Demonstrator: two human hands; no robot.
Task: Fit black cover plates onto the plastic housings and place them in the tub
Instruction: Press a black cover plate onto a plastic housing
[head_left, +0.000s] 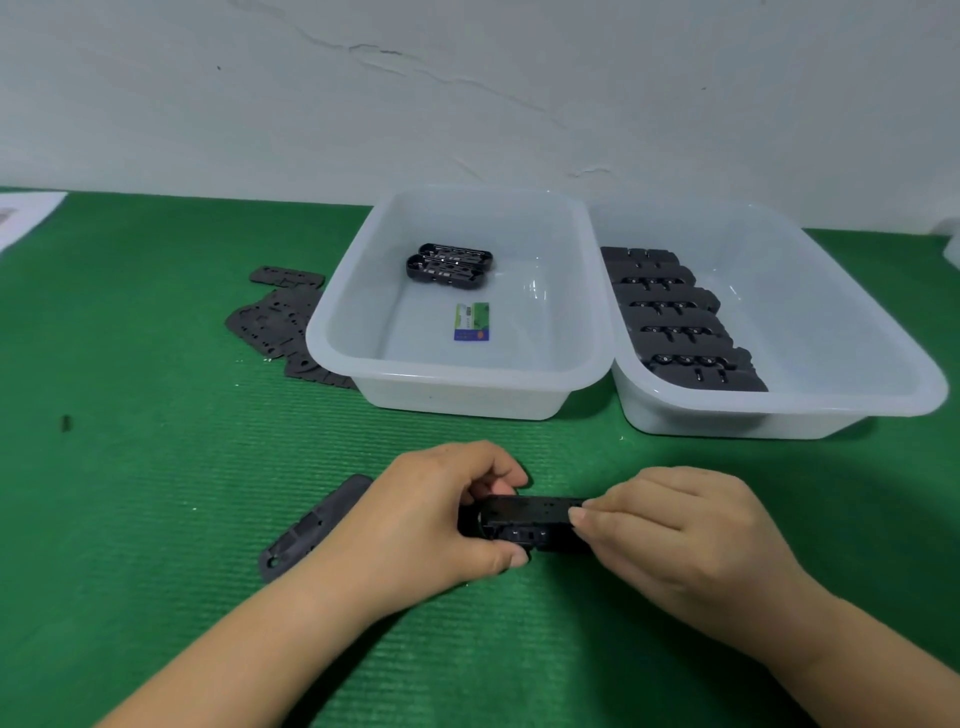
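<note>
Both hands hold one black plastic housing (530, 522) just above the green mat near the front middle. My left hand (441, 514) grips its left end, fingers curled over the top and thumb underneath. My right hand (670, 525) pinches its right end with fingertips. A flat black cover plate (311, 525) lies on the mat, partly under my left hand. The left white tub (452, 382) holds two finished black housings (449, 265) and a small green card (471, 322). The right white tub (841, 395) holds a row of several black housings (675, 322).
A loose pile of black cover plates (275, 322) lies on the green mat (156, 493) left of the left tub. A small black bit (66, 423) sits at far left. White paper (21, 215) lies at the back left corner, by the wall.
</note>
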